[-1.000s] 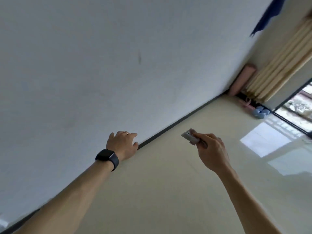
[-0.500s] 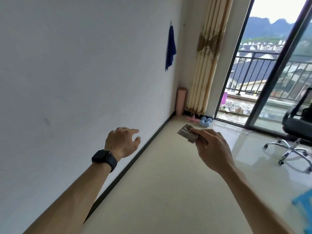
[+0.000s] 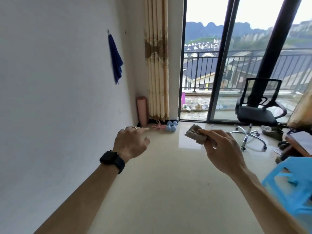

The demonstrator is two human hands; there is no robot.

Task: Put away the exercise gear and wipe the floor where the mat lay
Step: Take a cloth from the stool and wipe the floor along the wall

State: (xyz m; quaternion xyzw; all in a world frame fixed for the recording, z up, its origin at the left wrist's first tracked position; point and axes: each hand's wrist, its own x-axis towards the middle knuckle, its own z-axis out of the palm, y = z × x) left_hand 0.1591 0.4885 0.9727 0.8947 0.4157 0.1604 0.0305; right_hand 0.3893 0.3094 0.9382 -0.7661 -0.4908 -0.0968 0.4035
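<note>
- Compared with half a second before, the view is now level and turned more toward the balcony door. The office chair point(image 3: 258, 114) shows fully and a blue stool point(image 3: 293, 188) has come in at the right edge. Both hands keep almost the same pose in front of the body.
- The right hand point(image 3: 221, 149) pinches a folded grey-brown cloth point(image 3: 195, 136) between thumb and fingers, and it is held in the air above the floor point(image 3: 168, 191).
- The left hand point(image 3: 130, 143) holds nothing, and its fingers are loose and a little spread. A dark watch point(image 3: 112, 160) is on this wrist.
- The exercise gear is already in the far corner. The rolled pink mat point(image 3: 142, 110) stands upright against the wall beside the curtain point(image 3: 157, 65). The pale blue dumbbells point(image 3: 171, 125) lie on the floor near it, with a small pink item point(image 3: 158, 126) just beside them.
- So I judge that the wiping is the step in hand, though no mark on the floor shows where the mat lay.
- To do it well, I think the person should go down low and open the cloth wider. A flat palm pressing on it is better than the fingertips only.
- Strokes that overlap, going from the wall side outward, should miss no strip.
- The free left hand can support the body on a dry part, because this glossy floor is probably slippery when wet.
</note>
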